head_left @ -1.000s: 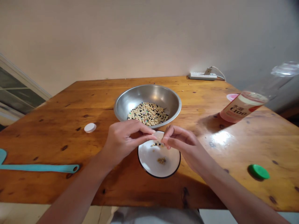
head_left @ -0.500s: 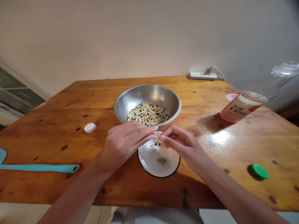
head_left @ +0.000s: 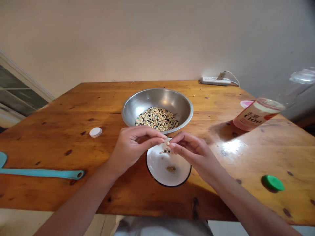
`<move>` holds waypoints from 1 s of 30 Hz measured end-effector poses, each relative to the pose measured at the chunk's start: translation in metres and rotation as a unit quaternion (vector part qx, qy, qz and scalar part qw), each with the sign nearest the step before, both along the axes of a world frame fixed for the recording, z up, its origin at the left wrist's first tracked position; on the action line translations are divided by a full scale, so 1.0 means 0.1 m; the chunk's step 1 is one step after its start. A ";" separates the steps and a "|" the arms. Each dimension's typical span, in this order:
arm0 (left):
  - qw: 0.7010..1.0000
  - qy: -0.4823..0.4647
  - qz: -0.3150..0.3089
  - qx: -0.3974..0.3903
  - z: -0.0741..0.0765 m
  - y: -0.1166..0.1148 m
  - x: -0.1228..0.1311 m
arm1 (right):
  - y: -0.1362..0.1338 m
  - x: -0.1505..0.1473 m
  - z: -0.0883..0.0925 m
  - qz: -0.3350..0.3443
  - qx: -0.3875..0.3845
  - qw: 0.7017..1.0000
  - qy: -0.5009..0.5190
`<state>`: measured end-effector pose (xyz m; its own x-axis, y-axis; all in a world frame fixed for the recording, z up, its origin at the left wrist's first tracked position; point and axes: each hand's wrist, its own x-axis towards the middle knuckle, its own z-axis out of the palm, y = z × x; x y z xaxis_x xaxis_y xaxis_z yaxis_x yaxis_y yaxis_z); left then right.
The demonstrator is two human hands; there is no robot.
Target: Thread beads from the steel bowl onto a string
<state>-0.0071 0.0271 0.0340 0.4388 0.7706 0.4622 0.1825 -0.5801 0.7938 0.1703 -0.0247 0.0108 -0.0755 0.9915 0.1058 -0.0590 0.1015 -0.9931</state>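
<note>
My left hand (head_left: 136, 147) hovers over the near rim of a white enamel plate (head_left: 157, 167) with a black edge, its fingers curled toward the thumb. My right hand (head_left: 193, 154) is close beside it, fingertips over the plate. A pale round bead (head_left: 168, 143) sits by my right fingertips, and I cannot tell whether they hold it. Several small beads (head_left: 166, 151) lie under my hands on the plate, with a small brownish clump (head_left: 170, 168) nearer me. Behind my hands stands a steel bowl (head_left: 157, 97) holding a mix of pale and dark beads (head_left: 157, 119).
The wooden table (head_left: 61, 147) carries a white cap (head_left: 95, 132) on the left, a teal spatula (head_left: 41, 173), a green cap (head_left: 272, 183), and a tilted plastic bottle (head_left: 257, 115) labelled C100, near a pink lid (head_left: 246, 104). A power strip (head_left: 215, 80) lies at the back edge.
The pale bead has moved from under my left fingertips, rightward and down, to my right fingertips. My left fingers have curled more, and the view has shifted slightly.
</note>
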 end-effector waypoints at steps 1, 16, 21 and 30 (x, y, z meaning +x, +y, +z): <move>1.000 0.000 -0.004 -0.012 0.00 0.00 0.00 | 0.00 0.00 0.00 -0.001 0.000 1.000 -0.002; 0.993 -0.034 -0.045 -0.100 -0.01 0.06 -0.04 | -0.01 0.01 0.00 0.012 0.043 0.998 -0.050; 0.996 -0.034 -0.048 -0.072 -0.01 0.04 -0.03 | -0.03 0.02 -0.01 0.022 0.018 0.998 -0.054; 0.994 0.008 -0.049 0.099 -0.01 0.04 -0.06 | -0.04 0.02 0.03 0.047 0.017 0.998 -0.045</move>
<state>-0.0132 0.0314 0.0335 0.5158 0.6185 0.5928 0.1293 -0.7402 0.6598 0.1722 -0.0292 0.0142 -0.1783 0.9757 0.1276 0.0202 0.1333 -0.9909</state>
